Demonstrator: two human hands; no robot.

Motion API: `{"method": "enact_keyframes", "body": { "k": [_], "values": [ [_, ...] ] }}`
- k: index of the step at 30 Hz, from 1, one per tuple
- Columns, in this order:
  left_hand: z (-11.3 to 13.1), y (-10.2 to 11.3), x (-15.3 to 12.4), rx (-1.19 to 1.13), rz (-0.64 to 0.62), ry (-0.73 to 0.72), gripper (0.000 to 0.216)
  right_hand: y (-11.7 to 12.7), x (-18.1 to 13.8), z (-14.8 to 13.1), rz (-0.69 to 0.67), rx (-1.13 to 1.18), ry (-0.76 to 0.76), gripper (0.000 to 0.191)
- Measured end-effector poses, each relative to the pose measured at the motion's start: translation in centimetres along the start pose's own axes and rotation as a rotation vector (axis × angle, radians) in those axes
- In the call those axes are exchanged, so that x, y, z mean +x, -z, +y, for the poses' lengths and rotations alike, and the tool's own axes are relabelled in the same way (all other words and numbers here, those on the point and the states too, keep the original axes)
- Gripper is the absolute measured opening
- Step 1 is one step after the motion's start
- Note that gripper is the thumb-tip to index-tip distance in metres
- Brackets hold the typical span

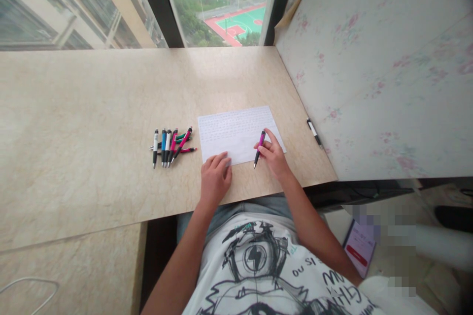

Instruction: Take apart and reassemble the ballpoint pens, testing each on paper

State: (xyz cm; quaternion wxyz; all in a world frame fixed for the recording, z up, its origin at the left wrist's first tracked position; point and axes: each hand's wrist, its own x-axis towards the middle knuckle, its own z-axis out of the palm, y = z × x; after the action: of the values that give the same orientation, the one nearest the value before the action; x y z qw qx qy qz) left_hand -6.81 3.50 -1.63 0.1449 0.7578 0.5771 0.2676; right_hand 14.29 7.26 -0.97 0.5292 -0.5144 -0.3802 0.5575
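Note:
A white sheet of paper [236, 130] with faint lines of writing lies on the beige desk [92, 123]. My right hand [273, 155] is closed round a magenta pen [259, 148], its tip just off the sheet's near edge. My left hand [215, 177] rests on the desk with its fingers on the paper's near-left corner, holding nothing. Several pens [170, 145], pink, blue, white and green, lie in a loose bunch left of the paper.
A single white and black pen [314, 133] lies by the floral wall panel [369, 59] on the right. A window [218, 2] runs along the desk's far edge. A phone [359, 248] sits low at the right, and a white cable [29, 288] curls at the bottom left.

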Motion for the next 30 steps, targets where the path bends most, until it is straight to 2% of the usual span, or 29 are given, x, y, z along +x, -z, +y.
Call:
{"method": "enact_keyframes", "body": {
  "k": [3,6,9,11,14,17,19,23,27,30],
  "values": [
    [-0.1,0.0,0.0,0.0,0.001,-0.002,0.025,0.9,0.2,-0.1,-0.017,-0.055,0.013,0.075],
    [0.0,0.1,0.1,-0.001,0.003,-0.007,0.025,2.6,0.5,-0.3,0.007,-0.179,0.02,0.055],
    [0.0,0.1,0.1,-0.001,0.006,-0.011,0.025,5.2,0.9,-1.0,0.025,-0.379,0.062,0.036],
    [-0.1,0.1,0.0,-0.001,0.006,-0.009,0.025,7.3,1.2,-2.0,0.109,-0.565,0.113,0.033],
    [-0.2,0.0,0.0,-0.005,0.003,-0.006,0.025,10.0,1.8,-3.7,0.314,-0.949,0.153,0.029],
    [-0.2,-0.1,0.1,-0.007,0.007,-0.009,0.025,11.5,2.6,-5.0,0.453,-1.239,0.159,0.025],
    [-0.2,-0.1,0.1,-0.004,0.012,-0.012,0.024,11.9,3.2,-5.2,0.493,-1.361,0.136,0.026],
    [-0.1,0.0,0.2,-0.001,0.017,-0.015,0.023,12.1,3.5,-4.4,0.503,-1.45,0.105,0.028],
    [-0.1,0.1,0.2,0.002,0.016,-0.013,0.023,12.9,2.6,-3.2,0.531,-1.413,0.147,0.028],
    [-0.2,0.0,0.2,0.002,0.008,-0.008,0.024,13.7,1.8,-2.8,0.565,-1.406,0.122,0.027]
  ]
}}
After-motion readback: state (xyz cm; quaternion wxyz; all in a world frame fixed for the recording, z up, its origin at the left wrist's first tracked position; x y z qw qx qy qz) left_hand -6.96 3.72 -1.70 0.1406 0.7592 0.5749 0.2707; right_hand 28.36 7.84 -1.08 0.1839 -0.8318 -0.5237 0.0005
